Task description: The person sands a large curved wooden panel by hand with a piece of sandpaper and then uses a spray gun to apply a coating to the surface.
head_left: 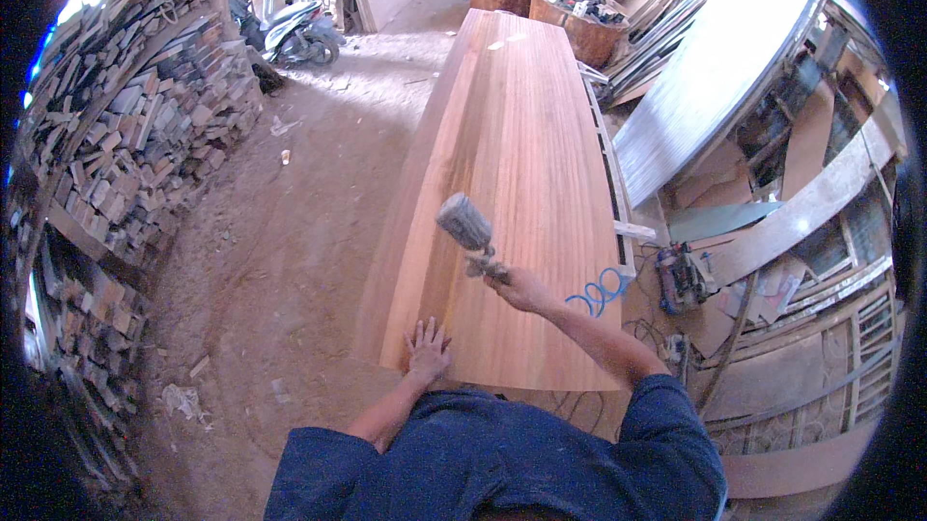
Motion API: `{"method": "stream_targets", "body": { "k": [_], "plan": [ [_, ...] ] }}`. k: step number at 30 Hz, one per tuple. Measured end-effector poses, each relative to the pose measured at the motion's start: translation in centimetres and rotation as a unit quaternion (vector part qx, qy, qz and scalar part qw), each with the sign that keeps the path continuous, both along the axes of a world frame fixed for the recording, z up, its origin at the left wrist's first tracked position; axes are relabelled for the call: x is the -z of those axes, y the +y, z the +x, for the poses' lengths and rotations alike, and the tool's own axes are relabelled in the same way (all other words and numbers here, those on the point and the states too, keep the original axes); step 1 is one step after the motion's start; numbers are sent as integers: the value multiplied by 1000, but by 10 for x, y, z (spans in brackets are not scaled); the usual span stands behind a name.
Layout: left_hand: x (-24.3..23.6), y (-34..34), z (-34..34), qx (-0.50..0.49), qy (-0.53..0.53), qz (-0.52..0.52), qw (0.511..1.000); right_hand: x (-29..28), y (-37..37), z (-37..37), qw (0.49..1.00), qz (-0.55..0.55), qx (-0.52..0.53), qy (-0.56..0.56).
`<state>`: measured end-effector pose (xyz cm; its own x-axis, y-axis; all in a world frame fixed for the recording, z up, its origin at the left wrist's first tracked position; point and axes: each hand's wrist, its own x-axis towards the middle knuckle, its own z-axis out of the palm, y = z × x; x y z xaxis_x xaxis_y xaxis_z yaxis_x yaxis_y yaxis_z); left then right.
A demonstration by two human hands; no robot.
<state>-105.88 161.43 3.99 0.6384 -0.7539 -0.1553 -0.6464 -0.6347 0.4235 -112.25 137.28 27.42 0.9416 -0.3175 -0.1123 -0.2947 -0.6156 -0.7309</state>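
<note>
In the head view, a long wooden panel (pixel 502 183) fills the middle and runs from near your body toward 12 o'clock. Its surface is smooth and reddish-brown, with fine straight grain lines along its length and a paler stripe on the left edge. The far end looks narrower and its edges bend, because of the lens.

Your left hand (pixel 427 349) lies flat on the near corner of the panel, at about 7 o'clock from the panel's middle. The fingers are spread and the palm is pressed down on the wood.

Your right hand (pixel 521 287) is closed around the grip of a spray gun (pixel 471 234), just above the panel at about 5 o'clock from its middle. The gun is grey metal, with a round dull cup on top, tilted toward 11 o'clock. I cannot tell if a finger presses the trigger. A blue coiled hose (pixel 599 291) hangs just beside your right wrist, at the panel's right edge.

At 9 o'clock, a high stack of short wood offcuts (pixel 145 135) stands, rough and uneven. Between it and the panel, the dirt floor (pixel 280 251) is brown and dusty with small scraps. At 11 o'clock a scooter (pixel 294 33) is parked. At 2 o'clock a big pale board (pixel 724 67) with a striped surface leans, and more planks lie at 4 o'clock. Your sleeves are dark blue cloth.
</note>
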Motion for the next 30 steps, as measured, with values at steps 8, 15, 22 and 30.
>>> {"method": "stream_targets", "body": {
  "k": [8,15,22,30],
  "plan": [
    [-13,-12,-13,69,-23,31,997,37,-11,-70,996,12,-41,-75],
    [11,-13,-21,309,-66,0,949,66,8,-117,992,31,-44,116],
    [4,-28,-38,411,-70,-21,909,113,13,-156,978,-24,-43,202],
    [0,-28,-42,399,-99,0,911,88,16,-187,991,21,109,79]
  ]
}}
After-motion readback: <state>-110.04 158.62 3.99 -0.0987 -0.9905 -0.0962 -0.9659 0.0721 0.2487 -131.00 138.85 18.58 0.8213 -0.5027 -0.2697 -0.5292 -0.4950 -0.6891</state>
